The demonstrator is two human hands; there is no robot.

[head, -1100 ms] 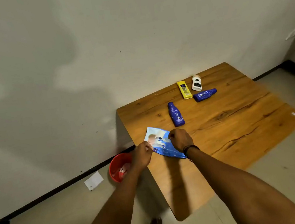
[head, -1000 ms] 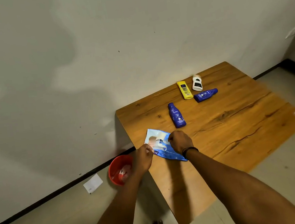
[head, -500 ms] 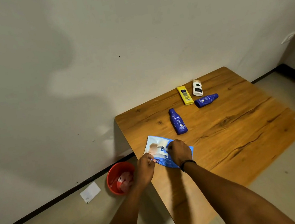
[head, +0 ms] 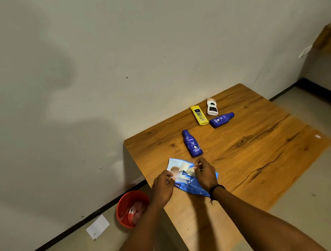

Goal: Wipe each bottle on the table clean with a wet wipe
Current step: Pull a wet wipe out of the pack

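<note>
On table's near left edge: right hand fingertips pinch white wipe at wet-wipe pack; left hand fingers curled, pinching pack's flap; both forearms extended.

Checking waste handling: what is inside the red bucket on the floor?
The red bucket holds pale crumpled material, possibly used wipes; too blurred to tell. The left forearm covers its right side.

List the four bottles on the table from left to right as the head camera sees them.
dark blue upright-pointing bottle → yellow bottle → white bottle → blue bottle lying sideways. The last two overlap a little in left-right extent, but the white one's centre sits further left.
</note>
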